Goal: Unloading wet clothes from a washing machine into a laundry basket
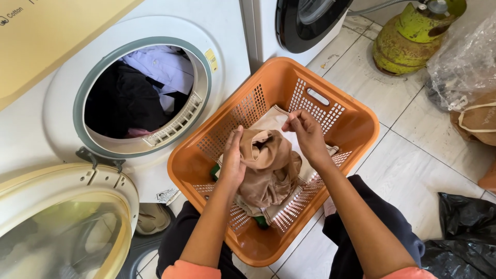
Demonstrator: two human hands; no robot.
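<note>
My left hand (232,160) and my right hand (306,135) both grip a crumpled tan garment (271,168) and hold it over an orange plastic laundry basket (356,124) on the floor between my knees. Under the garment lie a pale cloth (274,120) and a bit of green fabric (261,221). To the left, a white front-loading machine (222,31) has its round drum opening (142,95) uncovered, with dark and lilac clothes inside. Its cream door (67,222) swings open at the lower left.
A second white machine with a black door (307,20) stands behind the basket. A yellow-green gas cylinder (408,36), a clear plastic bag (465,62) and a tan bag (478,119) sit at the right. A black plastic bag (465,232) lies on the tiled floor (413,165).
</note>
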